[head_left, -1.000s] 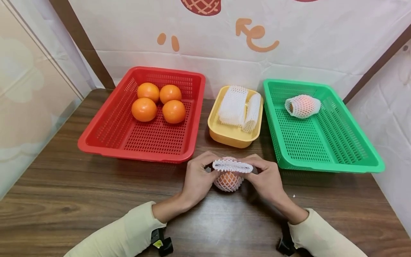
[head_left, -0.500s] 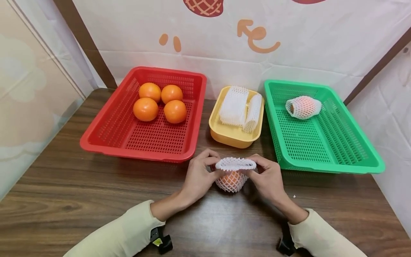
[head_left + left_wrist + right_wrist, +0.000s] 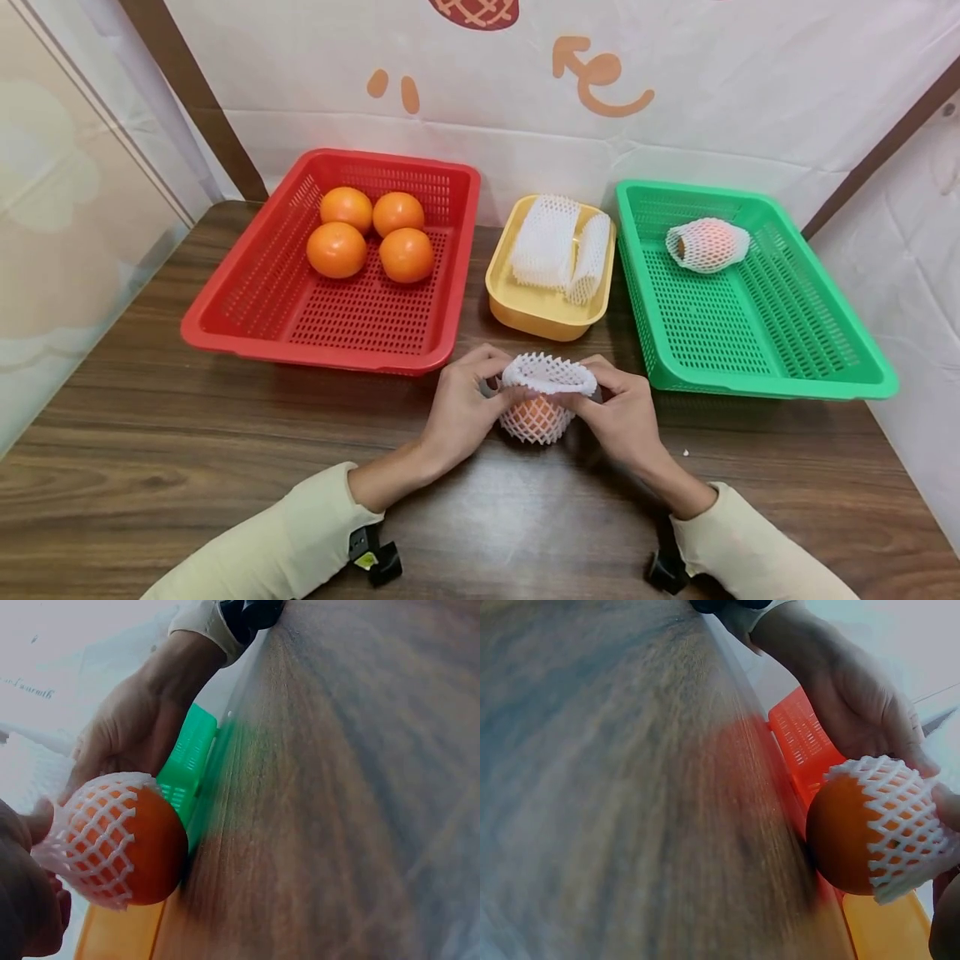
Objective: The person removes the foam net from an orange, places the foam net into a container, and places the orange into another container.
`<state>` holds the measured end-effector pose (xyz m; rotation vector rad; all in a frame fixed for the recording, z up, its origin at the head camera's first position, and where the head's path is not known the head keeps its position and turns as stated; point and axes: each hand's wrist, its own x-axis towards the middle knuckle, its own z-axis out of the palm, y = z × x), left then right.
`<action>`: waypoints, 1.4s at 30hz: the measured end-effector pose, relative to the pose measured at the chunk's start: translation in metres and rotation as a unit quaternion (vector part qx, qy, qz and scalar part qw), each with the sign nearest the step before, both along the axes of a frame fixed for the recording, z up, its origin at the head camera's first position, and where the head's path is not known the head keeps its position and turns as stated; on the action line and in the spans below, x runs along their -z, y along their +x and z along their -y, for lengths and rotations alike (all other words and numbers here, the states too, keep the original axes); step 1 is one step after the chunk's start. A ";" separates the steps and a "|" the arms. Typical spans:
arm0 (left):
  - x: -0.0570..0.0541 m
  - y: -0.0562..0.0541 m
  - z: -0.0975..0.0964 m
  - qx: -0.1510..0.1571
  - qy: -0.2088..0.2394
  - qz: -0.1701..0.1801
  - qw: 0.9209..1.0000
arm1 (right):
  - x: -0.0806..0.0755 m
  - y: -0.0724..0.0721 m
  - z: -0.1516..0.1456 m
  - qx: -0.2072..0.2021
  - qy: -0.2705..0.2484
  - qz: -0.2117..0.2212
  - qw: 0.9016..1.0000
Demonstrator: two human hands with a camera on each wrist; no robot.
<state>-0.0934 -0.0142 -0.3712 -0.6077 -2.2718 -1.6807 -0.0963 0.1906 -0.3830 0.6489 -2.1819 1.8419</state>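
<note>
An orange [image 3: 161, 851] sits on the wooden table in front of me, its upper part inside a white foam net sleeve [image 3: 550, 375]. Both wrist views show the lower part of the fruit bare. My left hand [image 3: 462, 404] pinches the left side of the sleeve's open top between thumb and fingers. On the opposite side my right hand [image 3: 622, 410] pinches the same rim. Between the two hands the mouth of the sleeve is stretched wide, folded outward above the fruit.
A red basket [image 3: 360, 360] with several bare oranges [image 3: 337, 250] stands back left. Behind the hands is a yellow tub [image 3: 543, 323] of folded foam nets [image 3: 546, 242]. The green basket [image 3: 772, 386] at back right holds one netted fruit [image 3: 708, 246].
The sleeve's mouth has widened from a narrow slit to a rounder opening. Both hands keep their pinch on it and stay at nearly the same place.
</note>
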 end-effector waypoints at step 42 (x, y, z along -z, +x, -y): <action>-0.003 -0.005 -0.003 0.009 -0.024 -0.023 0.999 | -0.001 -0.002 0.000 -0.001 0.072 -0.064 0.995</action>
